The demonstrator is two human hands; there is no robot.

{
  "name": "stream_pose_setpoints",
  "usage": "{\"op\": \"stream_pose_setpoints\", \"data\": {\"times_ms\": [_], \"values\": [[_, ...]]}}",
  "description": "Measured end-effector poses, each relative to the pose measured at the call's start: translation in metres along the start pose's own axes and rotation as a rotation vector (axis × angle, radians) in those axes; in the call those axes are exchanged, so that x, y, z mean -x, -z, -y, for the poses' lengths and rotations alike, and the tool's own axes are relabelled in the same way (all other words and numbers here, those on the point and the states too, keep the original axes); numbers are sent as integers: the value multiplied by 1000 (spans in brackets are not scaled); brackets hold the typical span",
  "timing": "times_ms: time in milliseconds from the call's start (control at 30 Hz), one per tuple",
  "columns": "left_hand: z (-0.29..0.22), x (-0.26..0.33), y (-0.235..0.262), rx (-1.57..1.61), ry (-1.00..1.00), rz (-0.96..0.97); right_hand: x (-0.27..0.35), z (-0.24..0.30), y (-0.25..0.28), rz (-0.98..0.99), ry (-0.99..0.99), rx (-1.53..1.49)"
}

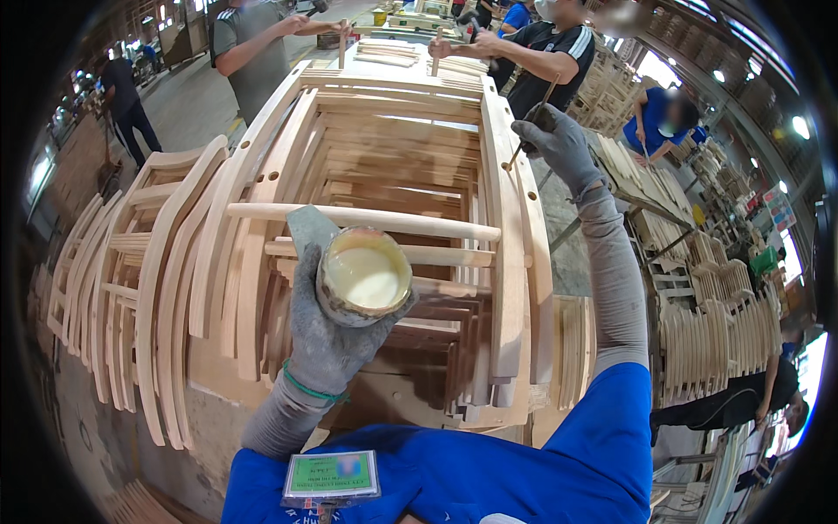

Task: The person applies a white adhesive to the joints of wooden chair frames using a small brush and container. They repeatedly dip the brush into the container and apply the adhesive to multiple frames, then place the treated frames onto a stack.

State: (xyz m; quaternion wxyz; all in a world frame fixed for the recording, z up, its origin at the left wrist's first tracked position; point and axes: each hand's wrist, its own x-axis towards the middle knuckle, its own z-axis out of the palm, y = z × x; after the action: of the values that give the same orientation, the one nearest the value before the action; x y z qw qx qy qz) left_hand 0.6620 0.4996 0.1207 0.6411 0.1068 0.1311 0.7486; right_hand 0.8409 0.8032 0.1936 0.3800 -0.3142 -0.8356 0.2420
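Your left hand, grey-gloved, is wrapped round a small round cup of creamy white glue; cup sits in the palm w/ fingers closed about its wall, tilted a bit toward you; a flat grey scraper-like blade sticks up behind the cup, at the thumb side. Your right hand, also grey-gloved, is closed on a thin wooden stick; hand up at the far right of the stack, stick slanting down-left w/ its tip at a hole in the pale curved wooden rail on the stack's right edge. Cup is well apart from the rt hand, near the middle front of the stack of bare wooden chair frames; a round pale dowel runs across just behind the cup. More curved frames lean at the left. Two other people's hands work at the stack's far edge; another person in blue bends at the right.
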Motion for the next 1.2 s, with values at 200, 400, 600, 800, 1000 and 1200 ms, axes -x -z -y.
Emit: {"op": "stream_pose_setpoints", "data": {"times_ms": [200, 400, 600, 800, 1000, 1200], "values": [[-11, 4, 2, -21, -1, 33, 14, 0, 25, -56, -60, -58], [-31, 10, 13, 8, 12, 2, 77, 125, -13, 87, -12, -440], [-54, 20, 29, -51, -44, 56, 109, 180, -80, 371, 98, -633], [-83, 23, 44, 10, -74, 69, 90, 186, -116, 385, -113, -903], [-120, 24, 47, -3, -128, 71, 60, 160, -159, 511, -454, -1328], [-168, 21, 63, -16, -209, 57, 19, 179, -218, 539, -464, -1372]]}}
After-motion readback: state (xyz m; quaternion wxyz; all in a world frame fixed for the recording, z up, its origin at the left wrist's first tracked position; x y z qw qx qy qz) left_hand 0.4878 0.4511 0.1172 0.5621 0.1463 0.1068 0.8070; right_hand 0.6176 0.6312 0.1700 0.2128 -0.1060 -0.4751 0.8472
